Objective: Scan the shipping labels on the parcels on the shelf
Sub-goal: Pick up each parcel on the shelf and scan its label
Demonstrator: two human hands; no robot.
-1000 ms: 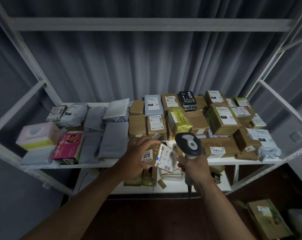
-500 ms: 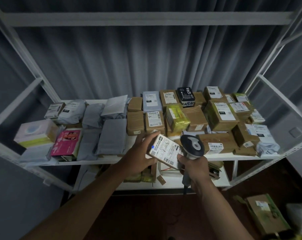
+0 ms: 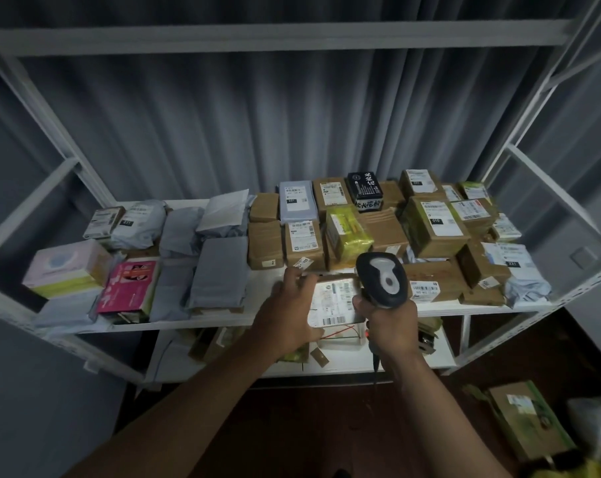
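At the front edge of the shelf (image 3: 223,320), the left hand (image 3: 285,312) grips a small parcel (image 3: 335,300) label-up while the right hand (image 3: 387,322) clasps the scanner (image 3: 383,279) just beside it, so aiming at the barcode seems next.

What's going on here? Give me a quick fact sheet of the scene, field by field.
Activity: a person scanning parcel labels at a shelf
Left hand: grips a small parcel, label facing up
Right hand: grips a handheld scanner beside that parcel
Shelf: white metal rack, parcels spread across it
Left side of shelf: grey mailer bags, a pink box
Right side of shelf: brown cartons with white labels
Backdrop: grey curtain
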